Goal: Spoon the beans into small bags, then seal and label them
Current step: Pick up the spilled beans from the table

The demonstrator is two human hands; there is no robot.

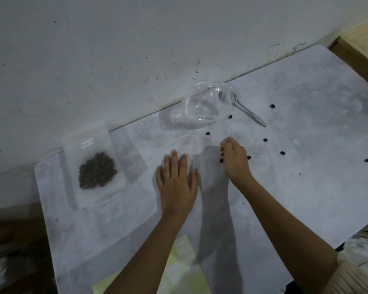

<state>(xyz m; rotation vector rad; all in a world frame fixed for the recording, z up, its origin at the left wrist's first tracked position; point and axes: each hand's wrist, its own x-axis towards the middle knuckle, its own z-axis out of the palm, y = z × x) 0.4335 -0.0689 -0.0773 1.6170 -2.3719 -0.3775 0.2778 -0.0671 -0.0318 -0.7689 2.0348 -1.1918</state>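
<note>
A small bag (95, 166) with a white label holds a heap of dark beans and lies flat at the table's left. A crumpled clear plastic bag (200, 107) sits by the wall, a metal spoon (245, 110) beside it with its bowl under the plastic. Several loose beans (282, 153) are scattered over the right of the table. My left hand (176, 183) lies flat on the table, fingers straight. My right hand (235, 160) is curled over the table, a few dark beans showing at its fingertips and along its edge.
The grey marbled table (306, 198) stands against a scuffed white wall (115, 60). A yellow-green sheet (183, 266) shows below the table's near edge. A wooden surface (359, 52) lies beyond the far right corner.
</note>
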